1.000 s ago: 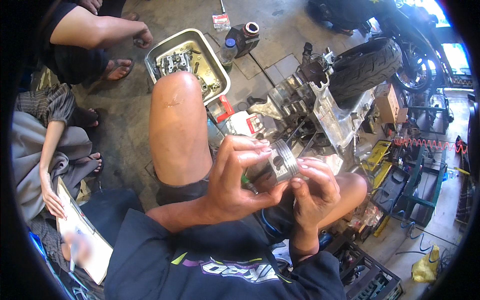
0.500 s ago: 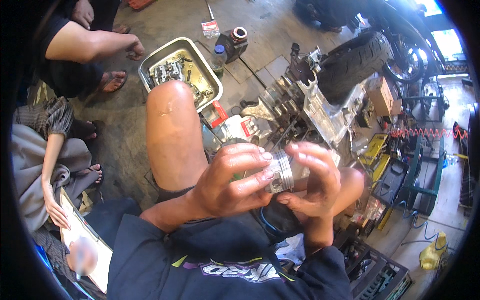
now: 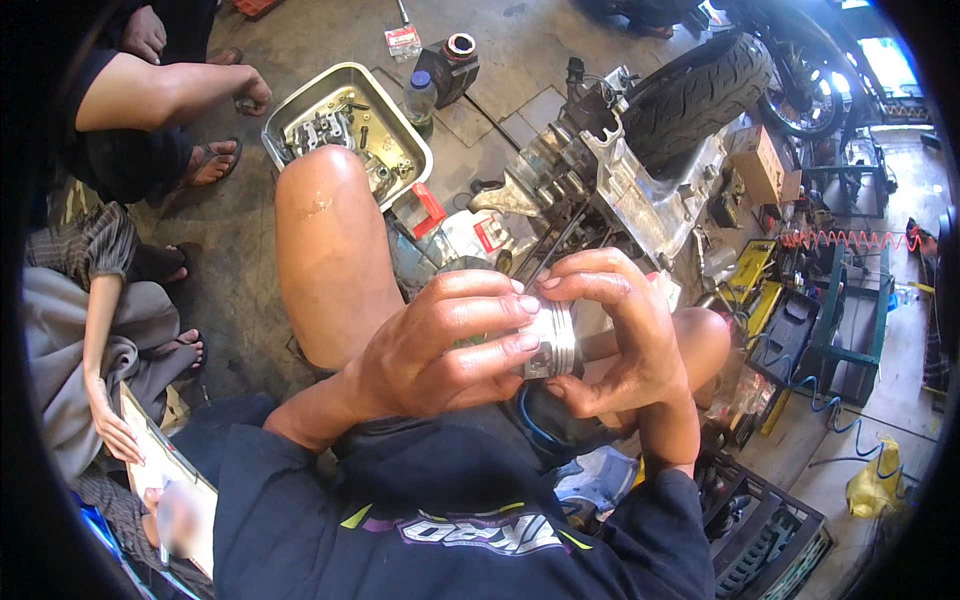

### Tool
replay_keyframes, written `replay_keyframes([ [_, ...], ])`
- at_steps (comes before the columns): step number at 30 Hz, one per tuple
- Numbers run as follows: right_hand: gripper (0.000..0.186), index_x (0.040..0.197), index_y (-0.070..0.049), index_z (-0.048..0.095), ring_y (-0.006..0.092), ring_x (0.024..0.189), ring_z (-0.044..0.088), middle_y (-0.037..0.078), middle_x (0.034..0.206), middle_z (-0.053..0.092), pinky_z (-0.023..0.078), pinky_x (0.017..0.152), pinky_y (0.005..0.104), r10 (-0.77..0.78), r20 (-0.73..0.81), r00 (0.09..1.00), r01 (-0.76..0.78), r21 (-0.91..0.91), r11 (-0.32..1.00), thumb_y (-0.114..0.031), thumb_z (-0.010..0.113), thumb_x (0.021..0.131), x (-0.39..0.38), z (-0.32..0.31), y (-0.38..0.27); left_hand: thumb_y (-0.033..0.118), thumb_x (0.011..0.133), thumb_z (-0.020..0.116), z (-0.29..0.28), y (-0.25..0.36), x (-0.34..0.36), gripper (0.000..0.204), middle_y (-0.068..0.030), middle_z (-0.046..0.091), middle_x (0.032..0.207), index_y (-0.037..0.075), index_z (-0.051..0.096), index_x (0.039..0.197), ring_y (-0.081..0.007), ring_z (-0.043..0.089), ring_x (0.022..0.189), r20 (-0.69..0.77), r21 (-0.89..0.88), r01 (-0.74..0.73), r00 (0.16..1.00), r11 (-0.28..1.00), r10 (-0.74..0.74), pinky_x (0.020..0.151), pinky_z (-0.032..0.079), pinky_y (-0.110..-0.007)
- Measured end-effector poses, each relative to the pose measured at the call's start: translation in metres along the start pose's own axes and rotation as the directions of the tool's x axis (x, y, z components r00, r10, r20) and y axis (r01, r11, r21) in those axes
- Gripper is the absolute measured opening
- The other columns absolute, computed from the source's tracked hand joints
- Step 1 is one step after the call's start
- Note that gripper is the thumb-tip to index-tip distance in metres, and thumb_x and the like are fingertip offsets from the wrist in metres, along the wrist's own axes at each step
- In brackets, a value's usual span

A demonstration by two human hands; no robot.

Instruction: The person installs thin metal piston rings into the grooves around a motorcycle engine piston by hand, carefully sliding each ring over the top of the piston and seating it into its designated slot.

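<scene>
A silver engine piston (image 3: 552, 345) with ring grooves around its right end is held between both hands above my lap. My left hand (image 3: 435, 345) grips it from the left, fingers closed over its skirt. From the right, my right hand (image 3: 635, 340) curls round the grooved end, index fingertip at the upper edge and thumb at the lower edge. The piston lies sideways, and my fingers hide part of its skirt. Beyond my hands stands a partly dismantled engine (image 3: 560, 175) with bare metal casings.
A metal tray (image 3: 420, 150) of engine parts lies past my knee, beside a blue-capped bottle (image 3: 420, 98). A tyre (image 3: 700, 85) stands behind the engine. Right are a cardboard box (image 3: 757, 165) and a dark crate (image 3: 755, 530). Two people sit at left, one with a clipboard (image 3: 175, 480).
My right hand has moved left and its index finger now rests at the piston's upper edge. The piston has shifted slightly left in view. The background has shifted a little with my head.
</scene>
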State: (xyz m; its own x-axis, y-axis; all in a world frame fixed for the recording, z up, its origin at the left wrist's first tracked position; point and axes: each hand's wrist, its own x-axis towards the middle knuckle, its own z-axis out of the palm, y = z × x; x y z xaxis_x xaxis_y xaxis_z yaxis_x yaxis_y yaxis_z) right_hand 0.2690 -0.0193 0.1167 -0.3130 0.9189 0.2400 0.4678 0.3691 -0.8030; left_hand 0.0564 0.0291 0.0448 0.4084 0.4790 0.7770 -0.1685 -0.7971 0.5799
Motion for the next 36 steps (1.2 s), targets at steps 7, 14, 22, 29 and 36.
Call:
replay_keyframes([
  [7, 0.058, 0.113, -0.005, 0.063, 0.0307, 0.104, 0.065, 0.013, 0.11, 0.064, 0.052, 0.091, 0.0382, 0.041, 0.001, 0.999, -0.041, 0.069, 0.997, -0.008, 0.083, 0.059, -0.002, 0.002, 0.002, 0.002, 0.072, 0.083, 0.001, -0.001, -0.001, 0.05, -0.0124, 0.06, 0.119, 0.004, 0.06, 0.116, -0.0327, 0.065, 0.103, 0.035, 0.011, -0.036, 0.999, 0.999, 0.036, 0.085, 0.059, -0.04],
  [14, 0.055, 0.11, -0.004, 0.064, 0.0307, 0.1, 0.065, 0.013, 0.107, 0.065, 0.053, 0.089, 0.0379, 0.008, -0.008, 1.0, -0.007, 0.096, 0.995, -0.009, 0.082, 0.058, -0.005, 0.004, 0.008, 0.002, 0.071, 0.082, 0.0, -0.001, -0.001, 0.05, -0.0126, 0.06, 0.121, 0.004, 0.06, 0.116, -0.0324, 0.064, 0.103, 0.049, 0.001, -0.043, 0.998, 0.999, 0.043, 0.085, 0.059, -0.039],
  [22, 0.056, 0.111, -0.003, 0.064, 0.0301, 0.101, 0.065, 0.013, 0.107, 0.066, 0.053, 0.09, 0.0386, 0.009, 0.005, 1.0, -0.009, 0.11, 0.994, -0.01, 0.083, 0.059, -0.005, 0.005, 0.015, 0.001, 0.072, 0.082, 0.002, -0.006, -0.006, 0.049, -0.0127, 0.061, 0.118, 0.004, 0.061, 0.115, -0.0328, 0.065, 0.102, 0.042, -0.062, 0.025, 0.999, 0.998, -0.022, 0.085, 0.058, -0.04],
  [29, 0.061, 0.116, -0.003, 0.061, 0.0303, 0.103, 0.063, 0.014, 0.114, 0.062, 0.053, 0.089, 0.0383, 0.033, -0.021, 0.999, -0.027, 0.228, 0.973, -0.008, 0.083, 0.059, -0.01, 0.009, 0.019, 0.002, 0.072, 0.083, 0.001, -0.004, -0.003, 0.049, -0.0126, 0.062, 0.116, 0.005, 0.06, 0.115, -0.0333, 0.066, 0.102, 0.036, -0.043, 0.036, 0.999, 0.998, -0.035, 0.084, 0.058, -0.04],
  [36, 0.057, 0.112, -0.005, 0.063, 0.0287, 0.099, 0.065, 0.013, 0.107, 0.064, 0.053, 0.087, 0.0368, 0.003, -0.048, 0.999, 0.005, 0.179, 0.984, -0.009, 0.083, 0.059, -0.012, 0.009, 0.02, 0.004, 0.067, 0.088, 0.005, -0.005, 0.0, 0.059, -0.0121, 0.061, 0.117, 0.007, 0.057, 0.117, -0.0319, 0.066, 0.101, 0.043, -0.089, 0.06, 0.997, 0.994, -0.057, 0.085, 0.058, -0.04],
])
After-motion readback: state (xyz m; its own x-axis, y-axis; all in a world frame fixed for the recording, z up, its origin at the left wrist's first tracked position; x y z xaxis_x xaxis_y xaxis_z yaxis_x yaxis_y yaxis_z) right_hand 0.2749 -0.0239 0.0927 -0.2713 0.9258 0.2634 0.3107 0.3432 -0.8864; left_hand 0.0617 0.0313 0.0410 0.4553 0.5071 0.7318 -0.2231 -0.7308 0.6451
